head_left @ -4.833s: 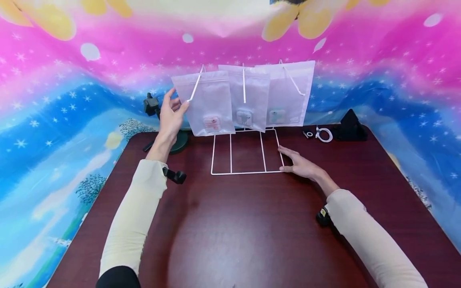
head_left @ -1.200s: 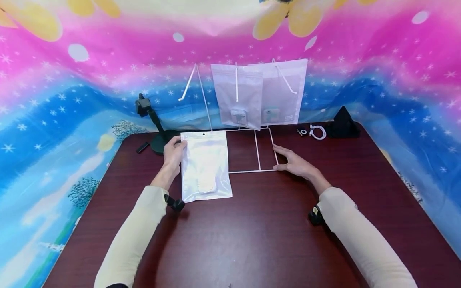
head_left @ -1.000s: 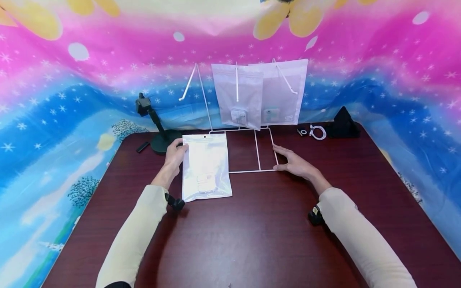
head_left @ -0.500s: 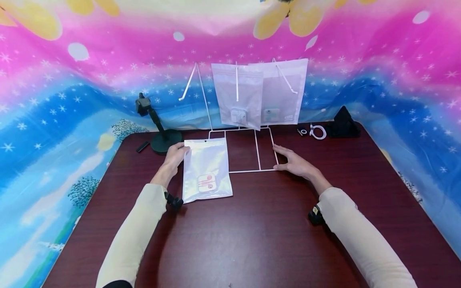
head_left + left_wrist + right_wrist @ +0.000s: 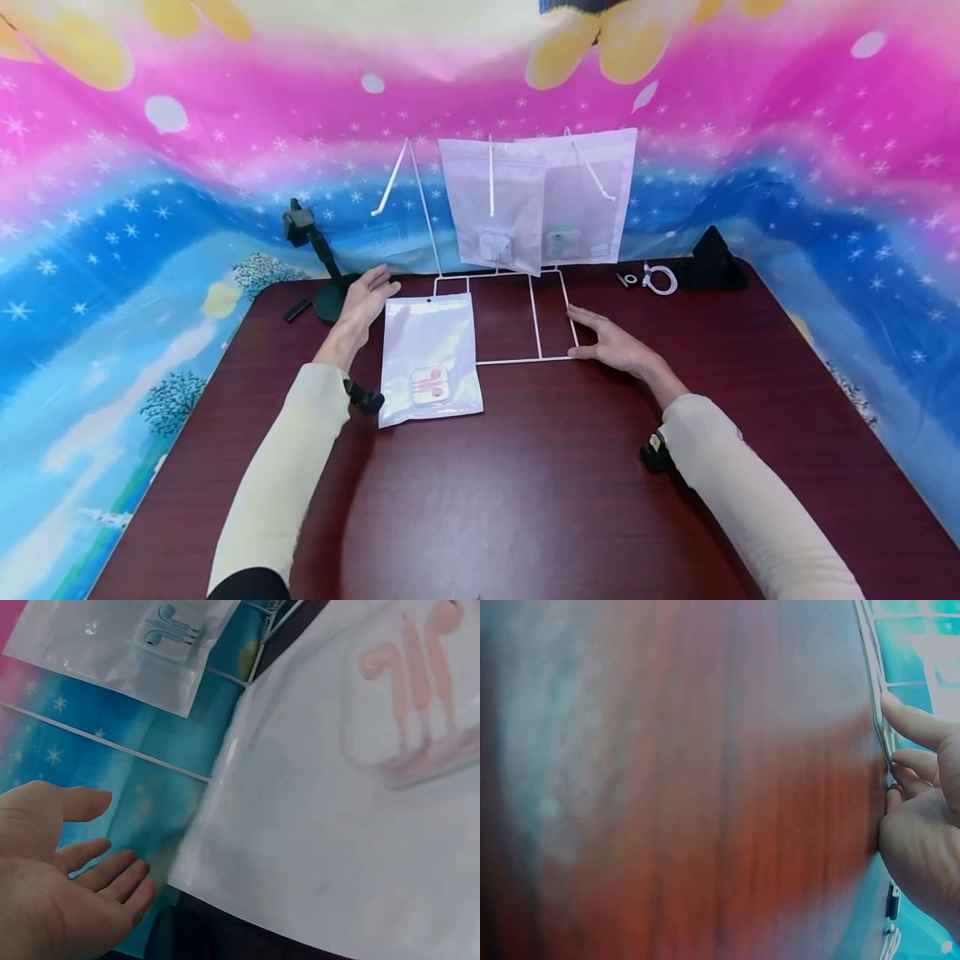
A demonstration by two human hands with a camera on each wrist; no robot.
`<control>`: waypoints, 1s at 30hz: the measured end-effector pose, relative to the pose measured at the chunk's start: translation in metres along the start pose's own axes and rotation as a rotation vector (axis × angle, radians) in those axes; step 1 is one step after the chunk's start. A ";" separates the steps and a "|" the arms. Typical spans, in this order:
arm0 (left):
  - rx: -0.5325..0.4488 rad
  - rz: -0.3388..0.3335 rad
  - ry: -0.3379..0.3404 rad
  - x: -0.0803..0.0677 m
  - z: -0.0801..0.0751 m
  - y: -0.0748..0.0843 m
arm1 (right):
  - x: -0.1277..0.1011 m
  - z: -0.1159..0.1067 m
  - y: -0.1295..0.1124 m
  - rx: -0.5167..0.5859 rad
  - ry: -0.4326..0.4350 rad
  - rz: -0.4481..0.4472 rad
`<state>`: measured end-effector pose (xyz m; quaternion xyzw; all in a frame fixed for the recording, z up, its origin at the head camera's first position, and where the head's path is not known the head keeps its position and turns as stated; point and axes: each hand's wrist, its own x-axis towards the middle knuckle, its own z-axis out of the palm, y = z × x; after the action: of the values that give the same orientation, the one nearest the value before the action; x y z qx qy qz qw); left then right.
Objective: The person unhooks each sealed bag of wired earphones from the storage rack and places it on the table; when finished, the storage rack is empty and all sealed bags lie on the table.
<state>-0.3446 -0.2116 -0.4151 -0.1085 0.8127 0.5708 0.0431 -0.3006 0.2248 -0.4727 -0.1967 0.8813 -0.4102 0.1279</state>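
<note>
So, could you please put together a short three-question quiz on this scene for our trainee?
1. True or false: the left hand grips the bag with pink earphones.
2. How many bags hang on the white wire rack?
3. The right hand rests: A) on the white cable; B) at the rack's base, on the table; C) on the black stand.

Key:
1. False: the hand is open, beside the bag lying flat on the table.
2. Two: the middle bag and the right-side bag.
3. B.
</note>
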 end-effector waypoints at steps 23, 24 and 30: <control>-0.170 0.387 -0.009 -0.004 0.033 0.092 | -0.001 -0.001 0.000 0.005 0.007 -0.010; -0.173 0.394 -0.012 -0.004 0.035 0.097 | -0.001 -0.001 0.000 0.005 0.007 -0.009; -0.193 0.430 -0.034 -0.004 0.046 0.122 | -0.001 0.001 -0.001 0.004 0.009 -0.008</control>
<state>-0.3706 -0.1287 -0.3177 0.0732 0.7579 0.6437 -0.0765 -0.2995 0.2244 -0.4726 -0.1980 0.8804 -0.4132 0.1227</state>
